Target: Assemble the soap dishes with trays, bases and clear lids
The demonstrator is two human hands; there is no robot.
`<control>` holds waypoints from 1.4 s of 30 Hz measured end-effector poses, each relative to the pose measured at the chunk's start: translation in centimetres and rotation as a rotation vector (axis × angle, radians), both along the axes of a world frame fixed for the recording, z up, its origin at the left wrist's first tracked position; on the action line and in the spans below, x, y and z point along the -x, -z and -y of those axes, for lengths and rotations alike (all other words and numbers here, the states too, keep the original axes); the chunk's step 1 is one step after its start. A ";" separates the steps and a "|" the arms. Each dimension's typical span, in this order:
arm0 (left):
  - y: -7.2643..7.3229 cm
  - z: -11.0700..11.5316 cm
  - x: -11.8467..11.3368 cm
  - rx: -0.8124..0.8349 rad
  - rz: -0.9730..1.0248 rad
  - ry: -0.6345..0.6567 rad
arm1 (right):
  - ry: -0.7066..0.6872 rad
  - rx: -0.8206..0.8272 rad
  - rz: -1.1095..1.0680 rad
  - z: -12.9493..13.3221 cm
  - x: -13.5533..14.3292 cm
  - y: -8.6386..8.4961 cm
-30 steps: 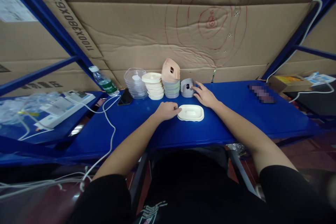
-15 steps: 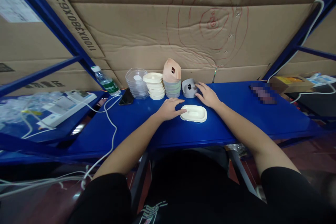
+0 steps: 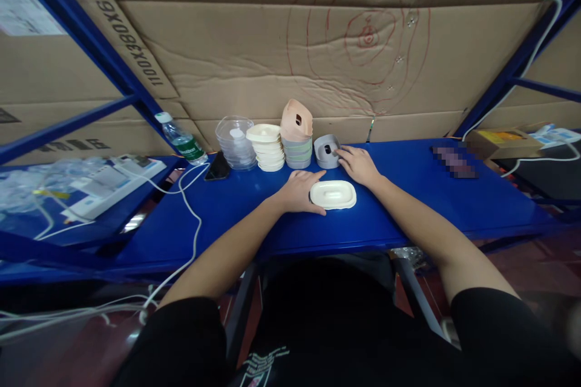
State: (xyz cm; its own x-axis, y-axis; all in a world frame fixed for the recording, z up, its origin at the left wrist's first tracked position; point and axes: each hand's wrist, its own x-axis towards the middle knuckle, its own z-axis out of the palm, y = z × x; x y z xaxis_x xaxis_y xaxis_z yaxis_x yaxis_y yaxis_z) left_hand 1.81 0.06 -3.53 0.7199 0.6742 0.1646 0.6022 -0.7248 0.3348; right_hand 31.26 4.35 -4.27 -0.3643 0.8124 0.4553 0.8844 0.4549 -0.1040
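A cream oval tray-like piece (image 3: 333,195) with a raised middle lies flat on the blue table. My left hand (image 3: 302,192) is at its left end, thumb in front and fingers behind, spread apart; contact is hard to make out. Behind it stands a grey cup-like container (image 3: 325,154) with a dark slot inside. My right hand (image 3: 358,163) rests on the table, its outstretched fingertips at that container's right rim. Left of the container is a stack of grey and green containers (image 3: 298,156), topped by a tilted peach one (image 3: 296,121).
A stack of cream pieces (image 3: 269,151) and nested clear plastic containers (image 3: 236,145) stand further left. Beyond them are a phone (image 3: 218,167), a water bottle (image 3: 184,142) and a white cable (image 3: 198,230). Cardboard (image 3: 227,60) walls the back; a box (image 3: 503,144) sits at right.
My left thumb has gone from the tray's top to its front side, and the hand now spans its left end. My right fingertips have lowered onto or beside the grey container's rim.
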 end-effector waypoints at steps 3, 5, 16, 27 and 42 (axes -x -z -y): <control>0.1 0.0 -0.1 -0.006 -0.021 0.003 | 0.013 -0.007 -0.019 0.1 0.0 -0.1; 0.3 0.0 -0.1 0.002 -0.019 0.004 | 0.015 -0.013 -0.032 0.2 0.0 -0.2; 0.0 0.1 0.1 0.025 0.010 0.031 | 0.020 -0.035 -0.071 0.1 -0.5 -0.5; -0.7 -0.5 0.8 -0.247 0.278 0.056 | 0.070 -0.157 -0.948 0.2 -6.3 -3.5; 0.8 -1.3 1.3 -0.286 0.541 -0.100 | -0.497 0.818 -1.156 4.6 -0.4 -4.8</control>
